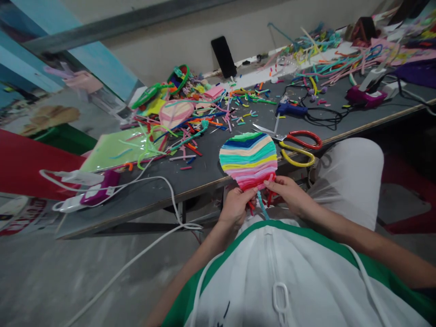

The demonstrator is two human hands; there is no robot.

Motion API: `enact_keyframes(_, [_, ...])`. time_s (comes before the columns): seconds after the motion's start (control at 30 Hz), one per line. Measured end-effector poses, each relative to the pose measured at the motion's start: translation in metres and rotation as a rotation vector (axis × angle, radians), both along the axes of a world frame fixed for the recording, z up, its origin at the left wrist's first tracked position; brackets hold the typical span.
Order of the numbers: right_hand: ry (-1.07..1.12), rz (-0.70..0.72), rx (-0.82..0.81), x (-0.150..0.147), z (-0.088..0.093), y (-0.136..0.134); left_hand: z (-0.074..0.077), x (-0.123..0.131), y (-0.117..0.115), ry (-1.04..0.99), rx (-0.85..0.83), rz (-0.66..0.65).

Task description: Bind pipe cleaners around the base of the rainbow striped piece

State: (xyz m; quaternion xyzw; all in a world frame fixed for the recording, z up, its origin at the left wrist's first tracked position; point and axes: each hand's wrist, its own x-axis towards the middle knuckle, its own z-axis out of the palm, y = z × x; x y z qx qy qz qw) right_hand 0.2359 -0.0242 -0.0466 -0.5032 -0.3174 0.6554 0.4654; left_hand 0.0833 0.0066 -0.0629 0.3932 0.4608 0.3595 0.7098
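Striped pipe-cleaner heart (248, 159): lower tip pinched between left hand (235, 206) and right hand (289, 193) fingers (tip hidden); scissors (293, 145) beyond fingertips; no legible writing

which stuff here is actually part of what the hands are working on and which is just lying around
In hand:
- striped pipe-cleaner piece, pinched at its lower tip by left hand and right hand
- loose stem ends below it

Lying about:
- scissors
- blue glue gun
- phone
- second striped piece
- pipe-cleaner scraps
- table
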Motion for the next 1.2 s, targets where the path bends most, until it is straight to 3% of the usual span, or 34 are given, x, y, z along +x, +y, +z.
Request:
enact_keyframes(0.7, [0.009, 0.025, -0.074, 0.01, -0.009, 0.003, 0.001, -0.008, 0.006, -0.037, -0.044, -0.087])
enact_keyframes(0.83, [-0.01, -0.034, -0.071, 0.007, -0.01, 0.003, 0.001, -0.009, 0.006, -0.03, -0.029, -0.101])
enact_keyframes(1.2, [-0.021, -0.08, -0.055, 0.0, -0.01, 0.004, 0.006, -0.017, 0.011, -0.086, -0.181, -0.174])
